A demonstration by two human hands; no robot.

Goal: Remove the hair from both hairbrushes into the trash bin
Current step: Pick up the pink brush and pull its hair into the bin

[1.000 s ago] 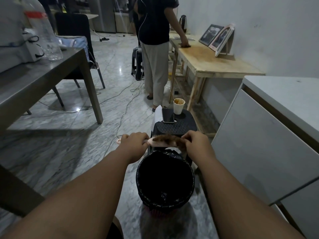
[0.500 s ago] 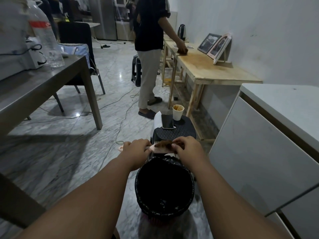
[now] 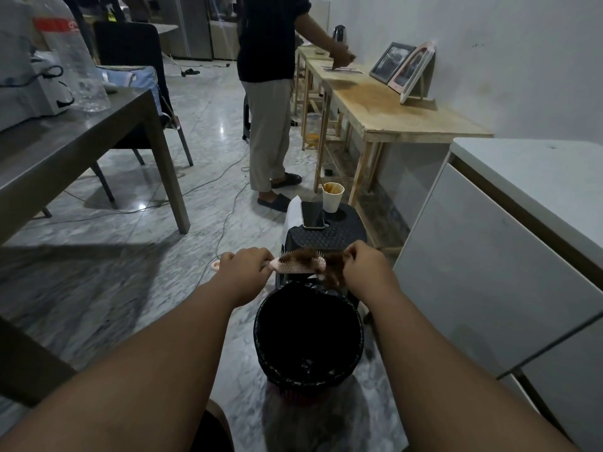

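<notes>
A pink hairbrush (image 3: 298, 265) lies level above the far rim of the trash bin (image 3: 261, 324), bristles up. My left hand (image 3: 244, 269) is closed around its handle. My right hand (image 3: 367, 265) pinches a clump of brown hair (image 3: 334, 269) that hangs off the brush's right end, over the bin's edge. More brown hair still sits in the bristles. The bin is round, lined with a black bag, and stands on the floor between my forearms. Only one hairbrush is in view.
Behind the bin stands a black stool (image 3: 326, 238) carrying a phone (image 3: 312, 214) and a paper cup (image 3: 332, 197). A white cabinet (image 3: 489, 256) is on the right, a grey table (image 3: 81, 138) on the left. A person (image 3: 270, 102) stands by a wooden table (image 3: 391, 109). Cables cross the floor.
My right hand has pulled to the right, drawing a clump of hair off the brush's end. The other person has stepped and reached further along the wooden table.
</notes>
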